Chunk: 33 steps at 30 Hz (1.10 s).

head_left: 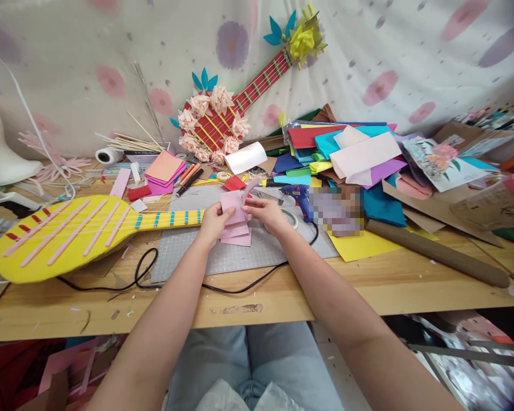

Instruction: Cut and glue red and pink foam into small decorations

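Both hands meet over the grey cutting mat at the middle of the wooden table. My left hand pinches a small pink paper square by its left edge. My right hand grips the same pink paper at its right side, where a strip curls upward. A few more pink squares lie stacked on the mat just beneath the hands. The neck of a yellow paper guitar with pink strings ends right beside my left hand.
A blue glue gun lies just right of my hands, its black cord looping along the mat's front. A heap of coloured paper sheets fills the back right. A red paper guitar leans on the backdrop. Pens and a brown cardboard tube lie nearby.
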Tool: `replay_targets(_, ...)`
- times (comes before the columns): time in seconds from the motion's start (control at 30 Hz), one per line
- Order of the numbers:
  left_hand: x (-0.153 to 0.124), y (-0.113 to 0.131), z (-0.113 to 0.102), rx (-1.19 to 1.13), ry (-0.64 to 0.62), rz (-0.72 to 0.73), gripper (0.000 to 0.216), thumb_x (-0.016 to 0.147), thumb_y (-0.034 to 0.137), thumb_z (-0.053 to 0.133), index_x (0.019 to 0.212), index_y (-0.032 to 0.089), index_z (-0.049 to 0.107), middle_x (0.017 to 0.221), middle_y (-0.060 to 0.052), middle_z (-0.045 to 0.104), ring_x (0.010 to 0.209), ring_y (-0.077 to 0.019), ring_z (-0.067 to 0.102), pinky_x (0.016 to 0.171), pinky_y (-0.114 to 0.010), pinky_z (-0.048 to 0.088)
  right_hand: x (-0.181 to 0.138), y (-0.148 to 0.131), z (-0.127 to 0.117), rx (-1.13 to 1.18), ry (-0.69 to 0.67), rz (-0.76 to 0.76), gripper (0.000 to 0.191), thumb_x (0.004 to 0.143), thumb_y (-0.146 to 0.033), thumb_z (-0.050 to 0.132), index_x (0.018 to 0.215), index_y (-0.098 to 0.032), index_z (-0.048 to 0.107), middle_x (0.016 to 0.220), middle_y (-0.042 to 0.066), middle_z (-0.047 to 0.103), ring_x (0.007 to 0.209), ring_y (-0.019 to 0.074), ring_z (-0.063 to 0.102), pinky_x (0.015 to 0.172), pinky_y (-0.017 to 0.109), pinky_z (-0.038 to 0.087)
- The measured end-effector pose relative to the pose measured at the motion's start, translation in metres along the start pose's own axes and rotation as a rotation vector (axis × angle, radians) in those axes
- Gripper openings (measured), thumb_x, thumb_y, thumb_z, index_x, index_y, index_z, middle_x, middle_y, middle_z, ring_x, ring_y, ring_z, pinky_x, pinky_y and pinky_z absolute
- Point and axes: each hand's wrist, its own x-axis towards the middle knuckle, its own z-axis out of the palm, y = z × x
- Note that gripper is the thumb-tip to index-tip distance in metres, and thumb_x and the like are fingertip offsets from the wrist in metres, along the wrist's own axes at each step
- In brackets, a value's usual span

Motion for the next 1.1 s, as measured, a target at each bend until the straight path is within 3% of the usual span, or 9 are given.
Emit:
replay_targets(0.13, -0.001, 0.015, -0.008, -0.195, -0.004, -0.058, 0.025, 0.066, 0.021, 0.064, 0.089, 0.014, 0.060, 0.079, -0.002, 0.066, 0.067, -0.0127, 0.060, 0.069, -0.030, 0.050, -0.006, -0.010, -0.007, 0.091, -0.084, -0.016, 0.039, 0.057, -0.031, 0.077, 0.091, -0.016, 0.068, 0.095, 0.007, 0.069, 0.085, 0.0158, 0.064, 0.084, 0.033, 0.050)
replay_targets(0.23, -0.002, 0.024, -0.016, -0.288, -0.009, -0.085, 0.017, 0.069, 0.016, 0.060, 0.086, 0.015, 0.059, 0.080, -0.002, 0.066, 0.068, -0.0122, 0.061, 0.070, -0.031, 0.051, -0.006, -0.009, -0.013, 0.017, -0.065, -0.044, 0.033, 0.064, -0.034, 0.072, 0.092, -0.016, 0.067, 0.097, 0.008, 0.068, 0.088, 0.0169, 0.064, 0.083, 0.035, 0.050)
replay_targets(0.33, -0.002, 0.028, -0.025, -0.313, -0.015, -0.094, 0.016, 0.068, 0.010, 0.060, 0.083, 0.014, 0.059, 0.077, -0.001, 0.067, 0.066, -0.0108, 0.061, 0.066, -0.027, 0.052, -0.006, -0.002, -0.014, -0.349, -0.050, -0.116, 0.034, 0.068, -0.037, 0.067, 0.095, -0.017, 0.067, 0.097, 0.008, 0.068, 0.085, 0.0175, 0.063, 0.081, 0.037, 0.049)
replay_targets(0.47, -0.002, 0.027, -0.032, -0.321, -0.028, -0.100, 0.021, 0.067, 0.008, 0.061, 0.087, 0.014, 0.061, 0.075, -0.001, 0.067, 0.064, -0.0111, 0.062, 0.063, -0.026, 0.052, -0.013, 0.005, -0.008, -0.953, -0.304, -0.414, 0.062, 0.059, -0.043, 0.074, 0.114, -0.020, 0.060, 0.115, 0.010, 0.060, 0.107, 0.0249, 0.053, 0.094, 0.043, 0.038)
replay_targets(0.53, -0.002, 0.028, -0.033, -0.341, -0.041, -0.100, 0.022, 0.069, 0.008, 0.059, 0.090, 0.012, 0.063, 0.076, -0.002, 0.068, 0.065, -0.0114, 0.062, 0.065, -0.027, 0.052, -0.016, 0.006, -0.006, -1.135, -0.361, -0.489, 0.067, 0.059, -0.045, 0.074, 0.119, -0.020, 0.056, 0.122, 0.012, 0.056, 0.114, 0.0277, 0.047, 0.097, 0.045, 0.034)
replay_targets(0.6, -0.002, 0.030, -0.034, -0.349, -0.052, -0.103, 0.022, 0.070, 0.009, 0.058, 0.092, 0.011, 0.065, 0.079, -0.004, 0.068, 0.066, -0.0112, 0.062, 0.069, -0.029, 0.052, -0.016, 0.006, -0.006, -1.222, -0.329, -0.499, 0.060, 0.066, -0.043, 0.070, 0.119, -0.019, 0.056, 0.121, 0.012, 0.055, 0.113, 0.0273, 0.047, 0.095, 0.044, 0.035)
replay_targets(0.8, 0.000, 0.032, -0.041, -0.287, -0.105, -0.174, 0.025, 0.068, 0.008, 0.059, 0.091, 0.012, 0.068, 0.085, -0.007, 0.069, 0.069, -0.0126, 0.062, 0.069, -0.028, 0.051, -0.008, 0.008, -0.013, -1.199, -0.193, -0.511, 0.049, 0.071, -0.028, 0.067, 0.118, -0.018, 0.056, 0.120, 0.012, 0.052, 0.113, 0.0241, 0.047, 0.096, 0.039, 0.037)
replay_targets(0.97, -0.002, 0.032, -0.045, -0.192, -0.158, -0.239, 0.034, 0.061, 0.010, 0.069, 0.095, 0.014, 0.069, 0.083, -0.006, 0.070, 0.068, -0.0118, 0.062, 0.063, -0.022, 0.047, -0.008, 0.006, -0.017, -1.125, -0.089, -0.571, 0.054, 0.068, -0.021, 0.068, 0.120, -0.018, 0.054, 0.123, 0.011, 0.048, 0.116, 0.0236, 0.044, 0.100, 0.039, 0.035)
replay_targets(1.1, -0.008, 0.033, -0.041, -0.076, -0.211, -0.253, 0.047, 0.057, 0.017, 0.074, 0.104, 0.015, 0.066, 0.081, -0.005, 0.070, 0.064, -0.0115, 0.060, 0.060, -0.021, 0.045, -0.007, 0.007, -0.021, -1.055, 0.019, -0.519, 0.061, 0.067, -0.021, 0.066, 0.125, -0.018, 0.048, 0.120, 0.010, 0.047, 0.114, 0.0232, 0.045, 0.098, 0.038, 0.037)
